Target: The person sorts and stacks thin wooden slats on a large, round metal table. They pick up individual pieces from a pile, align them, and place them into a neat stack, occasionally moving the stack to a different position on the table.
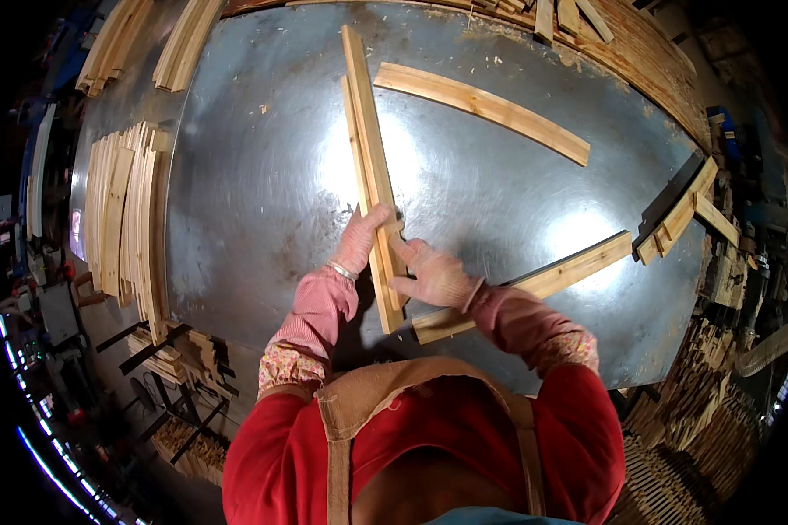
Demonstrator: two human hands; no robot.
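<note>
Two long, pale wooden strips (371,122) lie side by side in front of me, running away from my body across a grey metal tabletop (263,166). My left hand (359,241), in a pink glove, is closed around them from the left, its fingertips over the top. From the right, my gloved right hand (438,276) grips the edge of the right strip, with thumb and forefinger on the wood. A small block or notch of wood shows by the fingertips; I cannot tell which. Beneath my right forearm, another wooden strip (573,265) lies slantwise.
A single wooden board (486,105) lies at the far side. Many stacked strips (127,210) stand at the left edge, with more bundles (188,44) behind. To the right are a dark notched bar (665,206) and short wooden pieces (687,214). Timber piles (700,376) sit beyond.
</note>
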